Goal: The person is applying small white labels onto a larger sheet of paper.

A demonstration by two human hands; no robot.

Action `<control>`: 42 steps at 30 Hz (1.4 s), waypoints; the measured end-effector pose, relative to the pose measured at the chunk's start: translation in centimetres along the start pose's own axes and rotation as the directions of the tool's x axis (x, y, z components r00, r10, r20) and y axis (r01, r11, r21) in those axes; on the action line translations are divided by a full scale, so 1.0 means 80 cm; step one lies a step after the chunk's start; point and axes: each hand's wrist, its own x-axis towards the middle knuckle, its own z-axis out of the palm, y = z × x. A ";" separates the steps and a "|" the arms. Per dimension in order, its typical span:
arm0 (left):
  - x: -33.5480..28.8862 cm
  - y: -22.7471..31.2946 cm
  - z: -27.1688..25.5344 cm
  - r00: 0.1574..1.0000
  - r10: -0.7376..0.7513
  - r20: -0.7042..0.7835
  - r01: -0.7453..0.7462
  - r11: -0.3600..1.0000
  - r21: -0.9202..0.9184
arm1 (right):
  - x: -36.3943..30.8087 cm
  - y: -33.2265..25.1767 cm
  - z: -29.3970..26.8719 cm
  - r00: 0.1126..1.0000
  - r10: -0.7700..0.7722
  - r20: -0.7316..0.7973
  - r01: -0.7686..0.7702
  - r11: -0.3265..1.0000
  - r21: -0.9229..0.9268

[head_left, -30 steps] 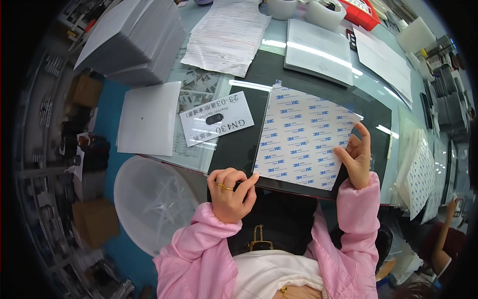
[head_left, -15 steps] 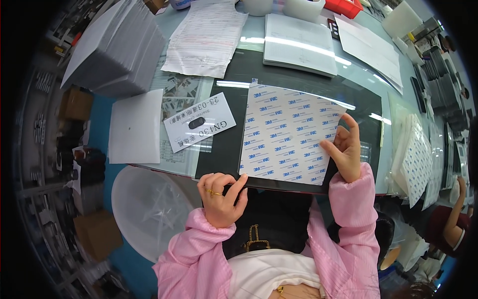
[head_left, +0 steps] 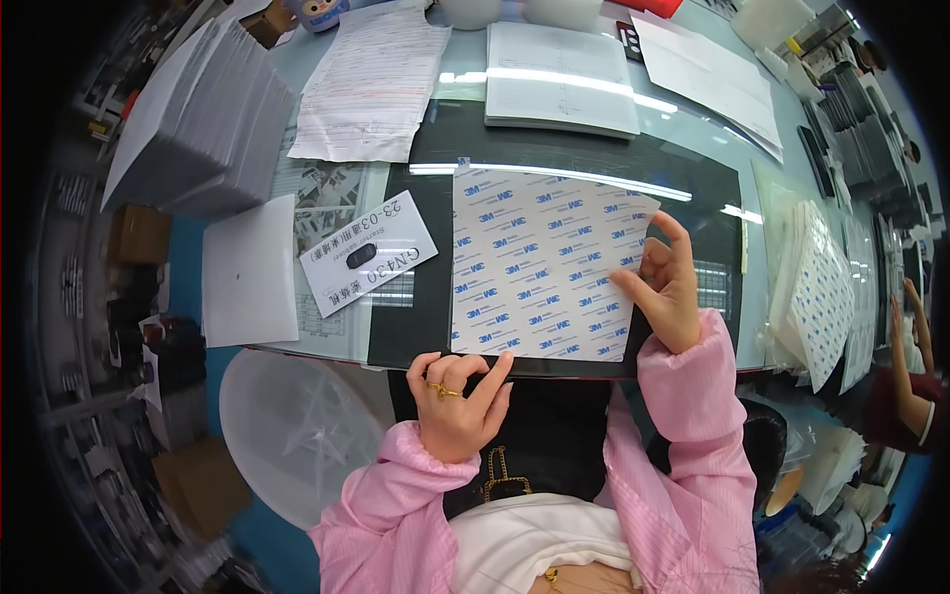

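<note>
A white adhesive sheet (head_left: 534, 272) with a blue repeated print lies on a dark mat (head_left: 421, 342) at the table's near edge. My right hand (head_left: 668, 282) is closed at the sheet's right edge, its thumb on the printed face and the index finger bent at the far right corner. At the near edge, my left hand (head_left: 460, 401) rests with fingers loosely bent and apart, the index fingertip touching the sheet's lower border. Left of the sheet lies a white label card (head_left: 396, 233) with a small dark oval piece (head_left: 362, 256) on it.
A tall stack of white sheets (head_left: 198, 119) stands at the far left, above a blank white sheet (head_left: 252, 272). Beyond the mat are a crumpled paper (head_left: 366, 89) and a paper stack (head_left: 559, 84). Bagged printed sheets (head_left: 816, 297) lie right; a translucent bin (head_left: 287, 436) stands below left.
My left hand has slid right along the sheet's near edge, away from its left corner. The right hand keeps its place on the sheet. The whole table has shifted left in view.
</note>
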 end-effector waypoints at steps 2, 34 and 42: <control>0.002 0.003 0.000 1.000 0.005 0.011 -0.005 1.000 0.006 | 0.000 0.000 0.001 1.000 0.000 0.001 0.000 1.000 -0.003; 0.049 0.077 0.034 0.986 0.068 0.153 -0.050 0.992 -0.118 | -0.003 0.009 -0.004 0.999 -0.036 -0.009 0.034 0.989 -0.141; 0.096 -0.054 -0.023 0.997 -0.069 0.016 0.069 0.997 -0.025 | -0.009 0.001 -0.002 0.999 -0.028 -0.026 0.028 1.000 0.001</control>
